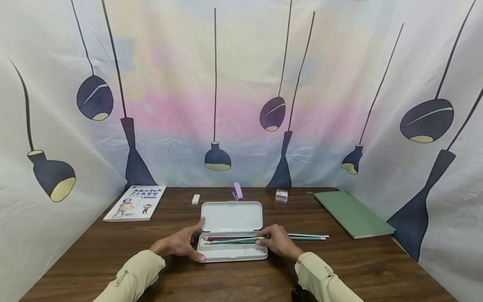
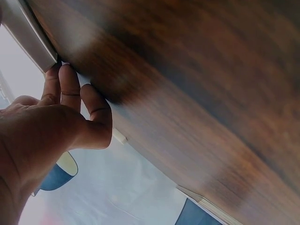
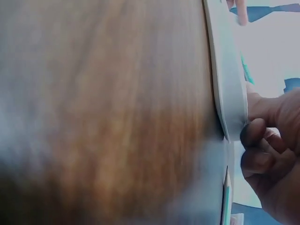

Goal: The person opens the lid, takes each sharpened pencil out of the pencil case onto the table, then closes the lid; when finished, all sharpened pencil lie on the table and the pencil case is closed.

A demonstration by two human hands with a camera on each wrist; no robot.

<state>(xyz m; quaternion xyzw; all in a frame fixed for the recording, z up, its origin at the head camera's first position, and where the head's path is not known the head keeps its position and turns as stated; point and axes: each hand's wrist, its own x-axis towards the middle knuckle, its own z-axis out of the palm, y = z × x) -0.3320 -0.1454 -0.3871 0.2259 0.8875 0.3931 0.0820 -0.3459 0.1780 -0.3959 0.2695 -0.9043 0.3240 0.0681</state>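
Note:
A white pencil case [image 1: 232, 217] lies with its lid raised on the wooden table. Several pencils, green ones and a dark red one [image 1: 212, 238], lie in its long rear compartment. My left hand [image 1: 182, 242] grips the case's left end, thumb at the front corner and fingers around the side. Over the right end, my right hand [image 1: 280, 242] pinches a green pencil [image 1: 241, 241] between thumb and curled fingers, its other end inside the case. More green pencils [image 1: 309, 237] lie on the table just behind and right of that hand. The right fingertips [image 3: 255, 133] show beside the case's end.
Behind the case are a white eraser [image 1: 195, 199], a purple stapler [image 1: 237, 192] and a small clear box [image 1: 281, 196]. A picture book [image 1: 135, 204] lies at the back left, a green notebook [image 1: 354, 214] at the right. A printed curtain [image 1: 241, 105] hangs behind the table.

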